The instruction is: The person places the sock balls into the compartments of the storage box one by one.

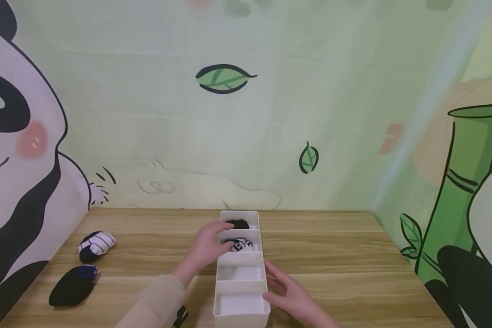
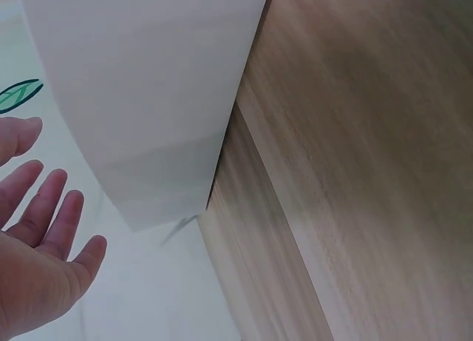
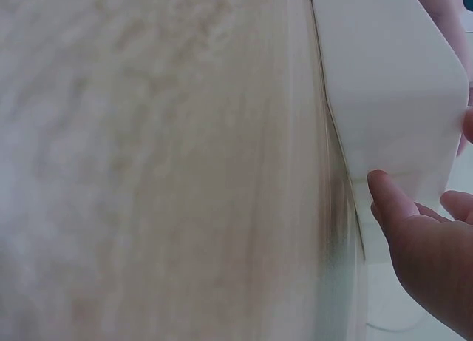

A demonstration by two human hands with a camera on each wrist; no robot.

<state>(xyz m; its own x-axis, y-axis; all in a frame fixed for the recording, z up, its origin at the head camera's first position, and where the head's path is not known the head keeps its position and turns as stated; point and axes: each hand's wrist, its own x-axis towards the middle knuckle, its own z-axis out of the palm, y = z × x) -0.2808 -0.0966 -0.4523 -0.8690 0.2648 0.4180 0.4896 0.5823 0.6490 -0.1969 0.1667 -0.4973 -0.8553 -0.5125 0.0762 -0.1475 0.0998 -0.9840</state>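
A long white divided box (image 1: 241,309) stands on the table in the head view. Its farthest compartment holds a rolled black sock (image 1: 238,223), and the one before it a black-and-white patterned rolled sock (image 1: 243,245). My left hand (image 1: 207,243) reaches over the box's left wall, its fingertips overlapping both socks; in the left wrist view its fingers are spread and hold nothing. Along the box's right side lies my right hand (image 1: 289,294), thumb at the near right rim. The right wrist view has its fingers (image 3: 395,200) relaxed against the white wall.
On the table's left lie a white rolled sock with black lines (image 1: 100,244) and a larger black rolled sock with a blue end (image 1: 71,287). The wooden table (image 1: 332,246) runs back to a cloth backdrop (image 1: 168,136) printed with pandas and leaves.
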